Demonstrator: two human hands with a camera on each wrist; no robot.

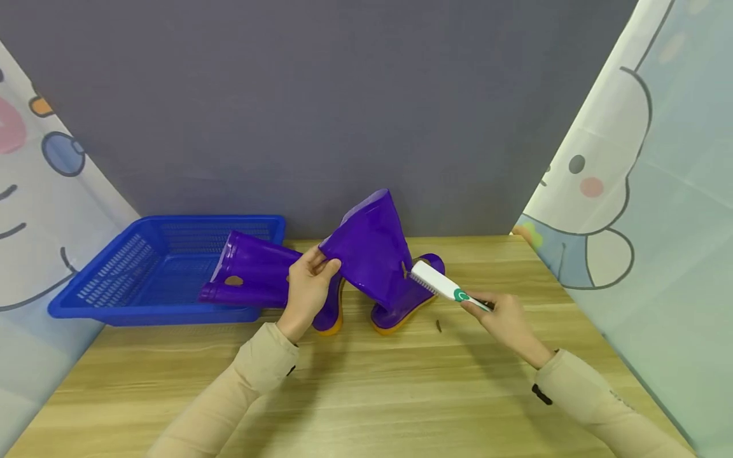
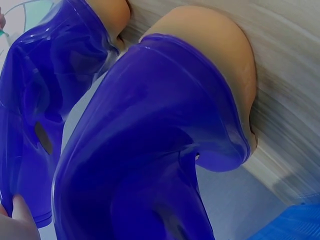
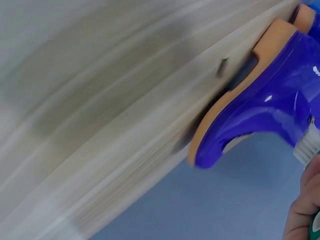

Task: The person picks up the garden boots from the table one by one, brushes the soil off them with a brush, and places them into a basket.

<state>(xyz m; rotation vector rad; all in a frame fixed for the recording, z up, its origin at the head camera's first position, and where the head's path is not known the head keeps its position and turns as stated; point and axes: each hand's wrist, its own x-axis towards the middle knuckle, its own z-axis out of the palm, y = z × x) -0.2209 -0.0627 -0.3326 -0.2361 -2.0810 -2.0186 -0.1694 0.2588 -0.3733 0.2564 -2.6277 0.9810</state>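
Two purple rain boots with orange soles are on the wooden table. My left hand [image 1: 309, 283] pinches the top edge of the right-hand boot [image 1: 372, 248], whose shaft tilts toward the left. In my right hand [image 1: 506, 321] is a white brush [image 1: 435, 280] with a green mark on its handle. Its bristle end is right at a brown smear on that boot's ankle. The other boot [image 1: 258, 267] leans left over a basket's rim, a brown patch on its shaft, partly hidden behind my left hand. In the right wrist view the brush bristles [image 3: 307, 145] overlap the purple boot [image 3: 260, 95].
A blue plastic basket [image 1: 172, 312] stands at the table's left. A small brown fleck [image 1: 438, 326] lies on the wooden table [image 1: 366, 394] near the boot's sole. A grey wall [image 1: 343, 114] rises behind, with cartoon-printed curtains [image 1: 601, 178] on both sides.
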